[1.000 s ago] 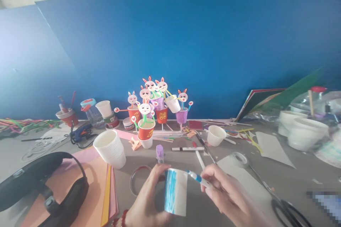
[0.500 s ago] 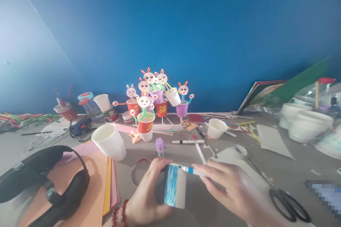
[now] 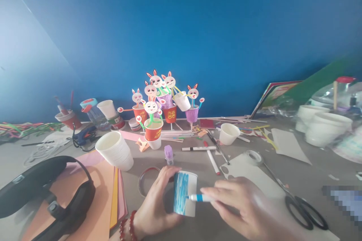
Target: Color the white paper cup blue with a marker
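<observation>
A white paper cup point(image 3: 191, 207) lies on its side in my left hand point(image 3: 156, 204), whose fingers wrap its left edge. Blue strokes cover much of the cup's visible wall, while a strip on the right stays white. My right hand point(image 3: 237, 205) pinches a blue marker point(image 3: 202, 198), its tip touching the cup at the border of the colour. Just beyond the cup stands a small purple-capped bottle point(image 3: 169, 154). A roll of tape point(image 3: 147, 182) lies left of the cup, partly behind my left hand.
Behind stand several rabbit-faced cup figures point(image 3: 154, 128). Stacked white cups point(image 3: 114, 150), coloured paper point(image 3: 102, 196) and a black headset-like object point(image 3: 80, 207) occupy the left. Scissors point(image 3: 307, 212), a tape roll point(image 3: 253, 157) and markers point(image 3: 211, 160) lie right. A blue panel point(image 3: 226, 37) closes the back.
The marker tip has moved down the cup from near its upper edge to mid-wall, with my right hand following. The blue area reaches slightly farther right. My left hand keeps its hold.
</observation>
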`<move>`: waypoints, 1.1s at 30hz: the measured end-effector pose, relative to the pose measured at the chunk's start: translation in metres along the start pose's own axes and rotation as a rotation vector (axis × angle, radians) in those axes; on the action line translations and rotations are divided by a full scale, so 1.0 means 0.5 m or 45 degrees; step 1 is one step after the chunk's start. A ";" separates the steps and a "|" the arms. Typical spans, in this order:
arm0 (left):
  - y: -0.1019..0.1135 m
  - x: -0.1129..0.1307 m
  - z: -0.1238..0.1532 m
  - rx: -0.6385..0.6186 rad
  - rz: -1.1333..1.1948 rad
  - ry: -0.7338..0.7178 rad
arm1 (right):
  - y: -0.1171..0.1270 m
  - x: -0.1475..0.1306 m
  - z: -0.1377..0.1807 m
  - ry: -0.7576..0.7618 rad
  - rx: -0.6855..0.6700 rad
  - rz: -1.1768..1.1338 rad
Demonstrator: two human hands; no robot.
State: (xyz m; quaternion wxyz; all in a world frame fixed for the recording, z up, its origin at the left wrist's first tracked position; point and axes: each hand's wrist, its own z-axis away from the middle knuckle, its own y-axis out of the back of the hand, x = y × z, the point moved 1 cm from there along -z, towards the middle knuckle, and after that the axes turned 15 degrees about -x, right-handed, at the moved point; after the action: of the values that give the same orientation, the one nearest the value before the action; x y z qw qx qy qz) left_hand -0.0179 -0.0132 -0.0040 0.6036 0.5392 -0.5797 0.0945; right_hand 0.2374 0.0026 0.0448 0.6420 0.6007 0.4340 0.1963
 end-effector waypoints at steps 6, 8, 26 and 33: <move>0.002 -0.003 0.002 0.019 0.021 0.008 | 0.004 -0.003 0.002 -0.022 0.155 -0.034; 0.002 -0.004 0.002 0.011 0.004 0.010 | 0.006 -0.006 0.003 0.003 0.140 -0.048; 0.012 0.003 -0.001 0.050 -0.056 0.059 | 0.007 -0.022 0.007 0.163 -0.030 -0.140; 0.016 0.011 -0.003 0.072 -0.182 0.023 | 0.001 0.008 0.013 -0.041 0.192 -0.570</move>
State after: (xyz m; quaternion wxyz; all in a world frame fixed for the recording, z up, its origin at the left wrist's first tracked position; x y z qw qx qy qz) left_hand -0.0213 -0.0115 0.0051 0.5985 0.5952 -0.5313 0.0722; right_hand 0.2449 0.0022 0.0435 0.6298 0.5388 0.5595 0.0066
